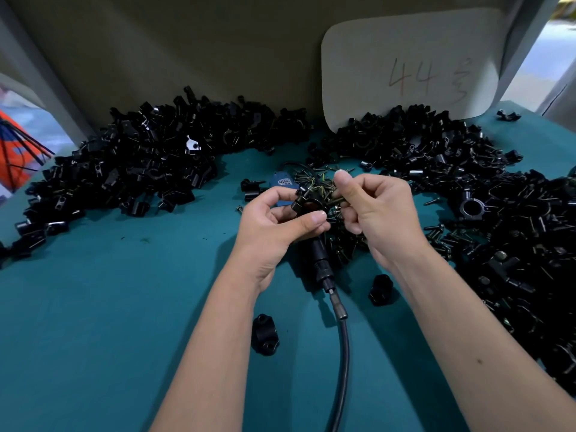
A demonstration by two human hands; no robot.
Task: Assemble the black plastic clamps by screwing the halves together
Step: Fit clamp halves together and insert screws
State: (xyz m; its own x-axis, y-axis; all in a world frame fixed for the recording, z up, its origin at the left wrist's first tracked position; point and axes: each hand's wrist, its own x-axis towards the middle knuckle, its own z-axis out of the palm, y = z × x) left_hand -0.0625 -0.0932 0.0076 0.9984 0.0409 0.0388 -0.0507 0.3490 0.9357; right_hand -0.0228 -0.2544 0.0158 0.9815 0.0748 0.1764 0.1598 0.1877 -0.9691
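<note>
At centre frame, over the teal table (124, 307), the left hand (274, 226) pinches a black clamp (310, 204) between thumb and curled fingers. Just right of it, the right hand (374, 207) pinches a screw (338, 200) (mostly hidden) against the clamp's side. Below lies an electric screwdriver (321, 263).

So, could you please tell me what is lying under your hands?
Scattered screws and a black power screwdriver on the teal cloth; the hands cover the tool's front end.
</note>
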